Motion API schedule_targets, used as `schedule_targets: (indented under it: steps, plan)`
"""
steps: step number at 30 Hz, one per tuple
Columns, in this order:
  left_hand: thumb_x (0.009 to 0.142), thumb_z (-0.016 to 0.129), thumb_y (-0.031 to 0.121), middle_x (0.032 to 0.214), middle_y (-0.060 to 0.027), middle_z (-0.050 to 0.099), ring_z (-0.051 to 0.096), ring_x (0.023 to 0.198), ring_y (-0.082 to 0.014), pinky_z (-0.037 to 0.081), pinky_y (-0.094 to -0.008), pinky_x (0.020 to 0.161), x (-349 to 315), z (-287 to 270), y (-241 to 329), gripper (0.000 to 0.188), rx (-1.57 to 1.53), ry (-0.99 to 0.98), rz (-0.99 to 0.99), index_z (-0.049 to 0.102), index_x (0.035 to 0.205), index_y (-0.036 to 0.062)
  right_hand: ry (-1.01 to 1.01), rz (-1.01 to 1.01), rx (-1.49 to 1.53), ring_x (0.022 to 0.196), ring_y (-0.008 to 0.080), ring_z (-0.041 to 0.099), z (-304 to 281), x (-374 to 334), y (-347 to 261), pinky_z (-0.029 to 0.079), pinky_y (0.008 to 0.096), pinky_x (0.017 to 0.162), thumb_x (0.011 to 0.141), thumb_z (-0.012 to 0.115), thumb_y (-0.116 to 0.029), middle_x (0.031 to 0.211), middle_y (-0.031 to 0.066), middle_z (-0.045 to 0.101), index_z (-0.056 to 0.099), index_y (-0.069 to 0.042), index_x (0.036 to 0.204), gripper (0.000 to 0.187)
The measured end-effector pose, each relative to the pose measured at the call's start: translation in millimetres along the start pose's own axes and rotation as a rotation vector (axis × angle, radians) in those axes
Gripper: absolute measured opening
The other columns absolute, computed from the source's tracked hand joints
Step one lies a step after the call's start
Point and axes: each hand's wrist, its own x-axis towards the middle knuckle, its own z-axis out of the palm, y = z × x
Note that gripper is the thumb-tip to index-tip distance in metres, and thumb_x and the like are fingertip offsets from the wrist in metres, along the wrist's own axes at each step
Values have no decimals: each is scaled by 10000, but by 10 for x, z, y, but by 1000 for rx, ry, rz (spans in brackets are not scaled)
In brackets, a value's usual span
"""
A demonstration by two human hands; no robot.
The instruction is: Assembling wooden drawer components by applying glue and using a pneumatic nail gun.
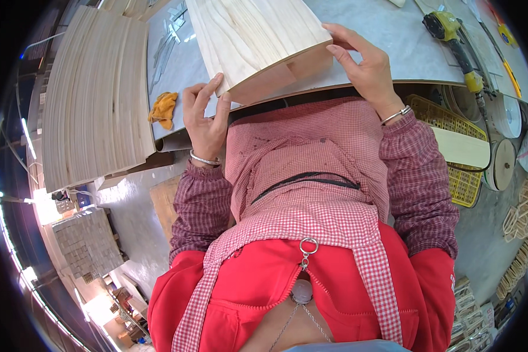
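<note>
A pale wooden box (258, 35) with streaked grain lies on the light worktable in front of me, its near end close to the table edge. My left hand (206, 114) grips its near left corner, index finger along the side and thumb at the end face. At the near right corner, my right hand (366, 67) pinches the box between thumb and fingers. The near end face is in shade, and the underside is hidden.
Tall stacked wooden boards (97, 94) stand at the left, beside an orange cloth (163, 110) and several thin metal strips (169, 41). A yellow-black power tool (454, 44) lies at the right. Below the table edge are a yellow plastic crate (466, 185) and tape rolls (501, 163).
</note>
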Motion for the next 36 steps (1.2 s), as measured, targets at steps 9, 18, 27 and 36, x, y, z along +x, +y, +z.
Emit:
schedule_targets:
  steps: [9, 18, 27, 36]
  plan:
    - [743, 737, 101, 1079, -41, 628, 554, 894, -176, 476, -286, 761, 484, 319, 440, 352, 65, 42, 411, 683, 1091, 106, -174, 33, 112, 784, 107, 633, 17, 34, 118, 486, 193, 698, 846, 639, -88, 989, -6, 707, 713, -148, 1051, 227]
    - [752, 728, 96, 1025, -18, 650, 549, 837, -164, 456, -265, 734, 513, 481, 409, 299, 87, 12, 423, 702, 1049, 103, -178, 40, 132, 751, 90, 626, 25, 50, 146, 475, 169, 661, 861, 616, -68, 980, -10, 709, 719, -147, 1038, 220]
    - [738, 707, 88, 1037, -17, 628, 512, 823, -189, 433, -286, 764, 507, 495, 371, 323, 111, -4, 476, 680, 1061, 91, -222, 78, 105, 777, 90, 618, -19, 40, 137, 472, 170, 701, 861, 607, -49, 995, -12, 702, 706, -137, 1065, 243]
    - [741, 691, 53, 1056, -28, 627, 515, 827, -197, 432, -292, 778, 519, 503, 401, 332, 91, -24, 486, 674, 1072, 77, -144, 299, 290, 926, 107, 624, -47, 26, 7, 473, 192, 861, 866, 598, -28, 1121, -1, 665, 659, -126, 1156, 311]
